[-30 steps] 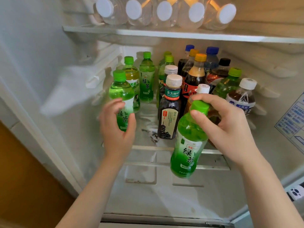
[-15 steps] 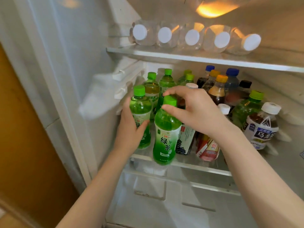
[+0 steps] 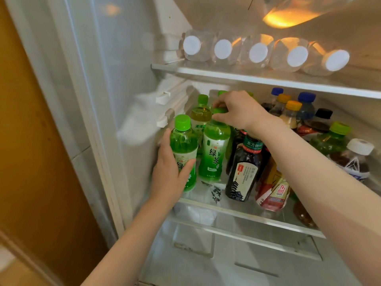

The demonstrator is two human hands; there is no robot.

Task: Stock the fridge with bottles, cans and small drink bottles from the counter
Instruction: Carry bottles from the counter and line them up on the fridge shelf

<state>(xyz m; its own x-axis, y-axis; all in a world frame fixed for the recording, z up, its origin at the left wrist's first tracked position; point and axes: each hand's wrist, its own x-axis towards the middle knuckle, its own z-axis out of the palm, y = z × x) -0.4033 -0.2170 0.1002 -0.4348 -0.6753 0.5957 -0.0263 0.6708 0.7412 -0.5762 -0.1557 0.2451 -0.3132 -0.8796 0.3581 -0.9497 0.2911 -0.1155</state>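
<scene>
Two stocked shelves in the fridge, with our hands at the front left.

On the upper shelf five water bottles lie side by side, caps toward us. On the middle shelf below, bottles stand in rows. Our left hand wraps the front-left bottle beside the fridge wall. Our right hand pinches the cap of the second bottle, just to its right. A tall bottle stands right of those and a leaning bottle lies beyond it under our right forearm. More bottles crowd behind and to the right.
</scene>
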